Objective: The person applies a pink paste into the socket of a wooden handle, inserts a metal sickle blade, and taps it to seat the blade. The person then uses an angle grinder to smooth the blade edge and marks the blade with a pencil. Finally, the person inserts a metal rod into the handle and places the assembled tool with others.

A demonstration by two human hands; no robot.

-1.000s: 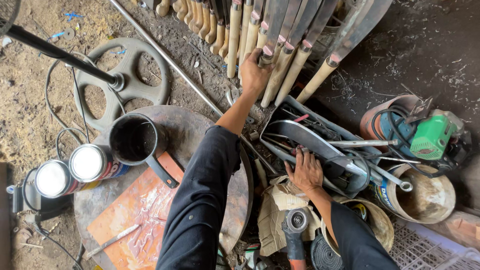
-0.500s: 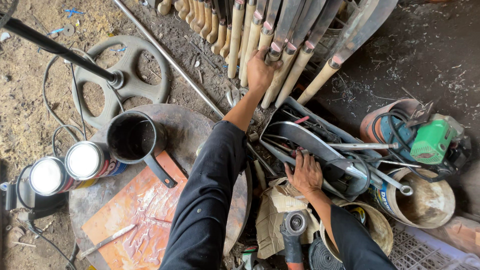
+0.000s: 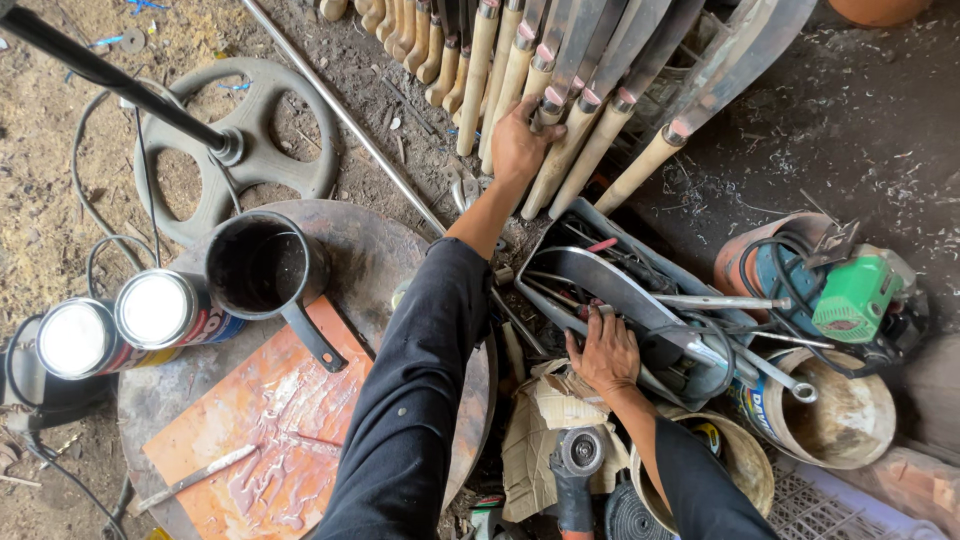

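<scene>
At the far left two shiny round-topped metal cans [image 3: 115,325] lie side by side on the edge of a rusty round metal table [image 3: 400,250], next to a black cylindrical pot with a long straight handle [image 3: 265,270] and a flat orange-stained board [image 3: 270,420]. Behind them a grey spoked wheel-shaped casting [image 3: 235,150] lies in the dirt. The left hand [image 3: 520,145] stretches across the table, its fingers curled around the pale turned wooden handle [image 3: 555,150] of one blade in a leaning row of long steel blades. The right hand [image 3: 603,352] rests lower, fingers spread and pressed on a curved grey steel blade [image 3: 620,290] lying across a cluttered dark metal tray [image 3: 560,235] of rods and tools; it grips nothing. A green power tool [image 3: 855,298] sits at the far right.
</scene>
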